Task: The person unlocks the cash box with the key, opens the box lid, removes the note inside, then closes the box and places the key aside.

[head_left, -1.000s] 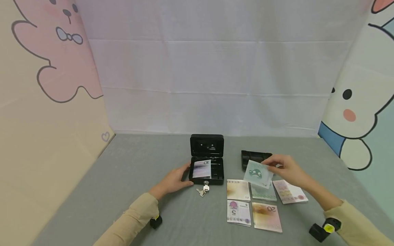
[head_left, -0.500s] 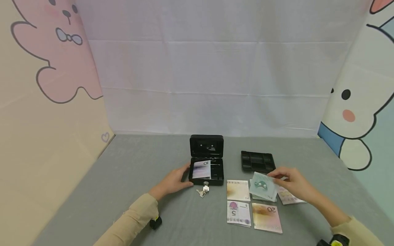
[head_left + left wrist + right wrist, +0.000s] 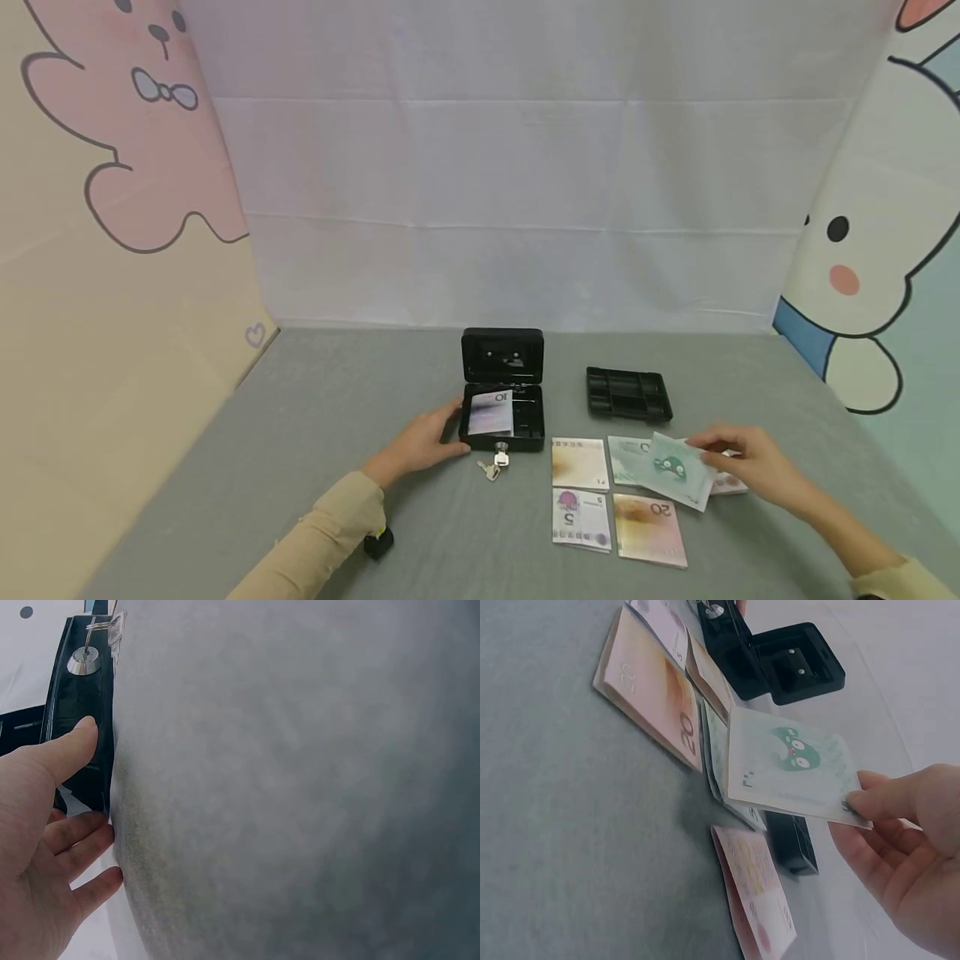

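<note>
— Now pinching a green note [image 3: 677,472] by its edge with the right hand [image 3: 759,468], thumb on top and fingers curled underneath!

— Over what, exactly?

— Partly covering a green stack [image 3: 625,457] and a pinkish folded note [image 3: 759,889], seen from the head. Can't tell how high above them.

— And with the left hand [image 3: 418,445]?

— Resting at the near left corner of a black cash box [image 3: 529,445], thumb laid against its front, fingers loose and spread by the side. A relaxed touch, nice and wide!

— Inside the box?

— Spotting a note marked 10 [image 3: 491,412] in the left part, in front of a raised lid [image 3: 502,350]. Spotting keys [image 3: 491,471] too, right by the front lock [image 3: 84,661].

— Anything to the right?

— Plenty! Just beside the green stack, a yellowish note [image 3: 578,463]; nearer, a purple 5 note [image 3: 581,518]; beside that, an orange-brown 20 note [image 3: 649,532]. Farther back on the grey surface [image 3: 360,375], a black tray [image 3: 627,384] with compartments.
</note>
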The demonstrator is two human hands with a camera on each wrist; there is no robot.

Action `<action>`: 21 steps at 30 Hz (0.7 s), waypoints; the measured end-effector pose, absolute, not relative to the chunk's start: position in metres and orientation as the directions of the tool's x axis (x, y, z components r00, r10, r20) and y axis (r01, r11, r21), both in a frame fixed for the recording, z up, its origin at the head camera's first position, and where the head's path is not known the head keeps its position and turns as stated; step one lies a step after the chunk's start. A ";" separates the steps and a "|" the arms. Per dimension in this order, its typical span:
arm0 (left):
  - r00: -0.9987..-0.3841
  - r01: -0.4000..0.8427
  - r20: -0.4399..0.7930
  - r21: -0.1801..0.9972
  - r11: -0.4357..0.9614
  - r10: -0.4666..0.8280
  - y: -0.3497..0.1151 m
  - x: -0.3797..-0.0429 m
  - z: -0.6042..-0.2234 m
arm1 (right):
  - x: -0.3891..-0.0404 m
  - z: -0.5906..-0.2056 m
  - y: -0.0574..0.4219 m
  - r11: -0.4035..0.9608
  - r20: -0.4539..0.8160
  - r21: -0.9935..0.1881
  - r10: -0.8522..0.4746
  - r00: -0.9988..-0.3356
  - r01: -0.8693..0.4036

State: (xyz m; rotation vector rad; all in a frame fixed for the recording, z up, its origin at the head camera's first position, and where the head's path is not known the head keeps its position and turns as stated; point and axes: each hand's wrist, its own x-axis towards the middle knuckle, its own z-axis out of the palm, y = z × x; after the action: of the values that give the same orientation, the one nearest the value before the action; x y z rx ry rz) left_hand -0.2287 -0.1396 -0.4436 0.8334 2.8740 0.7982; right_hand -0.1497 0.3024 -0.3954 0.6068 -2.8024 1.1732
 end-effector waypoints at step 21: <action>-0.857 0.485 0.096 0.483 0.729 0.506 -0.139 -0.228 -0.444 | -0.142 -0.409 0.347 0.581 -0.273 -0.810 -0.492 -0.827 -0.079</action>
State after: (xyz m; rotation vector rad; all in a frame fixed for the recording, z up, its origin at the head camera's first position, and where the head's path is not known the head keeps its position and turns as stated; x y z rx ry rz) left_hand -0.2279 -0.1389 -0.4442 0.8260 2.8820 0.7870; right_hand -0.1419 0.3472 -0.4088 0.6249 -3.2026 1.5945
